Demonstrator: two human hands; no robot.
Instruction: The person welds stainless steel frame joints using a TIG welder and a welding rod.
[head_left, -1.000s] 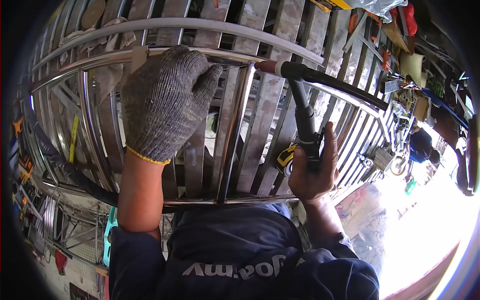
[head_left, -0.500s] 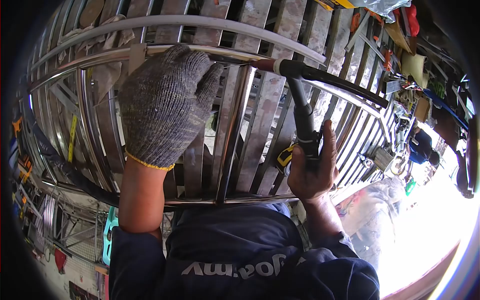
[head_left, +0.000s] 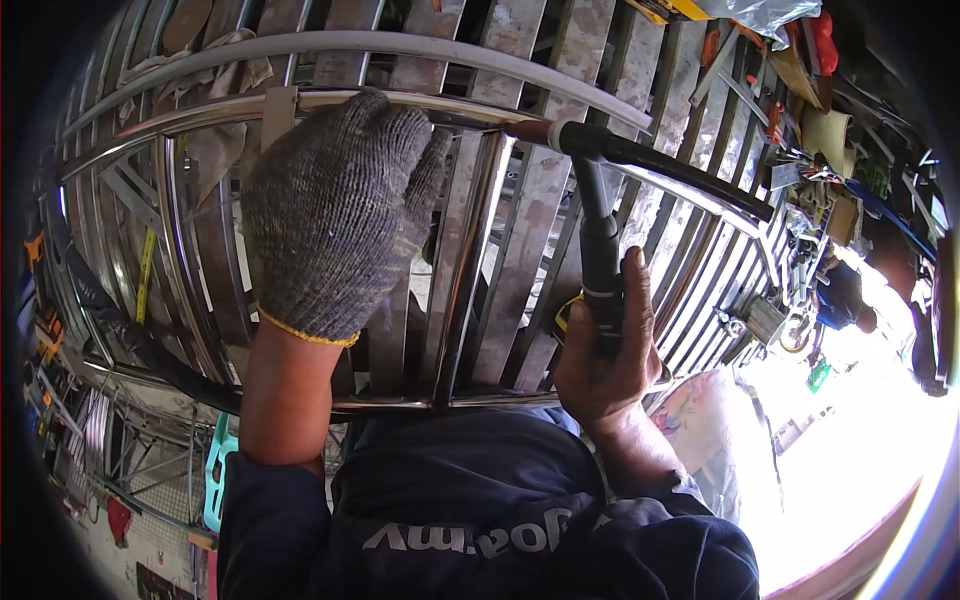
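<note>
In a grey knitted glove with a yellow cuff, my left hand [head_left: 335, 215] is closed at the upper rail of a shiny metal frame [head_left: 463, 270]. Its fingertips are turned away, so what they pinch is hidden. My bare right hand [head_left: 612, 350] is wrapped round the handle of a black welding torch [head_left: 600, 235]. The torch's reddish nozzle [head_left: 530, 131] meets the upper rail where an upright bar joins it. A small flat metal plate [head_left: 278, 115] stands at the rail, just left of my gloved hand.
The frame lies on a slatted metal bench [head_left: 520, 220]. A yellow tape measure [head_left: 565, 314] sits partly behind my right hand. Tools and clamps [head_left: 775, 122] crowd the right side, and a turquoise plastic object [head_left: 218, 470] is at lower left. A dark cable [head_left: 150, 345] curves along the left.
My right hand and the torch handle have shifted slightly left and down, with the nozzle near the same joint. My left hand has moved only a little.
</note>
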